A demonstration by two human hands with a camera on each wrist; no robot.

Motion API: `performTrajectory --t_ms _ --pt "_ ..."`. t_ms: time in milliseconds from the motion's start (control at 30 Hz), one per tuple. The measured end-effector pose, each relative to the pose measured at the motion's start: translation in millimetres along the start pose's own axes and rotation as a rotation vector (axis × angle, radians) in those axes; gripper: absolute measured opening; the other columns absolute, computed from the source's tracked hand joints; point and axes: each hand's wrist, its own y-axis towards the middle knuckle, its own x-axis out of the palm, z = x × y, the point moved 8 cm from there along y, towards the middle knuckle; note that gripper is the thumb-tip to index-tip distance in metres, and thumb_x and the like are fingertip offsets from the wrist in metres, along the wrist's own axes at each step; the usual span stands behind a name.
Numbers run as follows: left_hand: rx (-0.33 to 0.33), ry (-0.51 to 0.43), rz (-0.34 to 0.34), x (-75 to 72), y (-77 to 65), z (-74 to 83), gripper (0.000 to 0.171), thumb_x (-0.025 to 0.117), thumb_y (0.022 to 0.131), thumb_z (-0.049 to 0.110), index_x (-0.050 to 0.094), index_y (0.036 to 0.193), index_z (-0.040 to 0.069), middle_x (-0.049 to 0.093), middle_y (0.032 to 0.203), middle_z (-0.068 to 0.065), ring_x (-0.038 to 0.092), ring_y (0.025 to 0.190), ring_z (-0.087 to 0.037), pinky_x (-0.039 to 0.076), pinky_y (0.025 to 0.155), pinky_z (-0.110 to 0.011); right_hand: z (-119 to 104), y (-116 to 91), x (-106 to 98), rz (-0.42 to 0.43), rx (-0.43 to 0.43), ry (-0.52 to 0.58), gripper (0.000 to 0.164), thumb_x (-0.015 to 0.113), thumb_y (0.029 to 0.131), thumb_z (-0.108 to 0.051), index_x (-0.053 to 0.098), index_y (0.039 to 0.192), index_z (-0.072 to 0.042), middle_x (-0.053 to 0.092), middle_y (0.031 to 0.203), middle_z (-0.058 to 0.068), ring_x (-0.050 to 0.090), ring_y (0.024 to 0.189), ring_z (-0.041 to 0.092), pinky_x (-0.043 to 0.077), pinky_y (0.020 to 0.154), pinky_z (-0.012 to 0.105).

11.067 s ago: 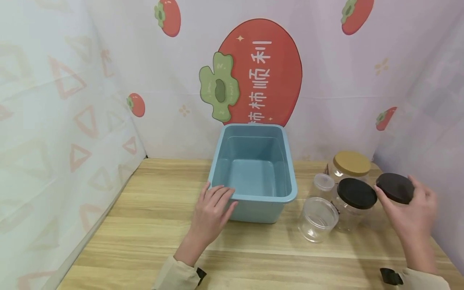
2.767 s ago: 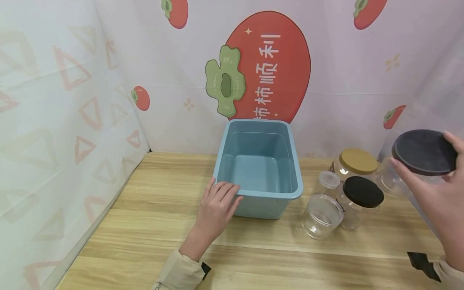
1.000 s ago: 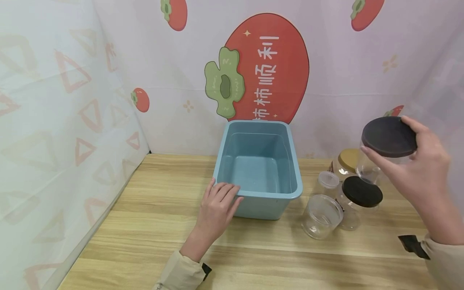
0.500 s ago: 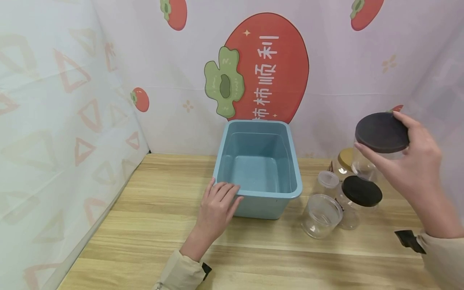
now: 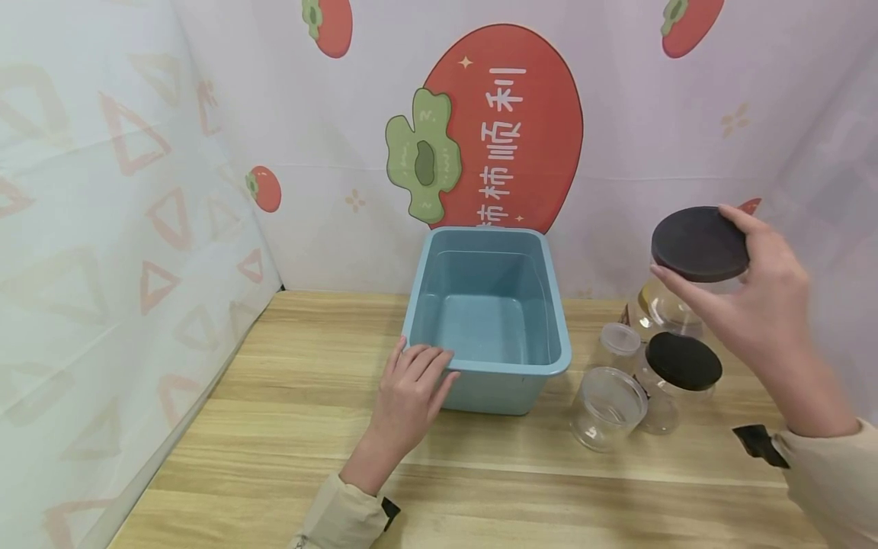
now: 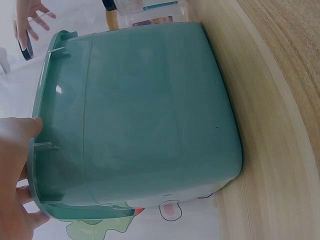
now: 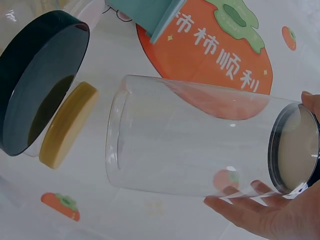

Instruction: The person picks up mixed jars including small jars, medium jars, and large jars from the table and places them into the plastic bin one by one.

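My right hand grips a tall clear jar by its black lid, thumb and fingers on opposite sides. The jar is raised above the table and partly covers a gold-lidded jar in the head view. My left hand holds the near left part of the rim of a blue plastic tub. In the left wrist view the thumb presses the rim's outside, with fingers on its other side. No items show inside the tub.
Right of the tub stand a black-lidded clear jar, a small jar with a translucent lid and a short clear jar. A printed curtain hangs behind the wooden table.
My right hand has lifted the tall jar off the table's right side, and lately carries it leftward and slightly up, over the gold-lidded jar. The left hand stays on the tub's rim.
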Motion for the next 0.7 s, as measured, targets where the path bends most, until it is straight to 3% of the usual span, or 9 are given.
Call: performTrajectory --t_ms 167,433,700 --pt "0.002 0.003 0.001 -0.3 0.4 0.1 0.036 0.056 0.111 0.033 0.079 0.111 0.005 0.077 0.105 -0.008 0.068 0.104 -0.029 0.051 0.108 -0.061 -4 2 5 -0.023 0.005 0.008 0.090 0.091 0.072 -0.022 0.055 0.153 -0.009 0.062 0.138 0.028 0.055 0.126 0.049 0.038 0.114 0.046" --pt "0.005 0.009 0.006 -0.2 0.5 0.1 0.045 0.046 0.114 0.036 0.078 0.111 0.005 0.077 0.104 -0.008 0.068 0.103 -0.029 0.051 0.107 -0.060 -9 4 13 -0.051 -0.005 0.006 0.091 0.092 0.072 -0.022 0.054 0.153 -0.008 0.062 0.139 0.028 0.054 0.125 0.049 0.040 0.108 0.057" --pt "0.009 0.012 0.006 -1.4 0.6 0.6 0.038 0.053 0.113 0.034 0.078 0.112 0.005 0.077 0.105 -0.008 0.068 0.104 -0.029 0.051 0.107 -0.060 -17 7 20 -0.083 -0.015 0.010 0.091 0.093 0.073 -0.020 0.052 0.154 -0.008 0.061 0.139 0.028 0.053 0.125 0.049 0.039 0.099 0.065"
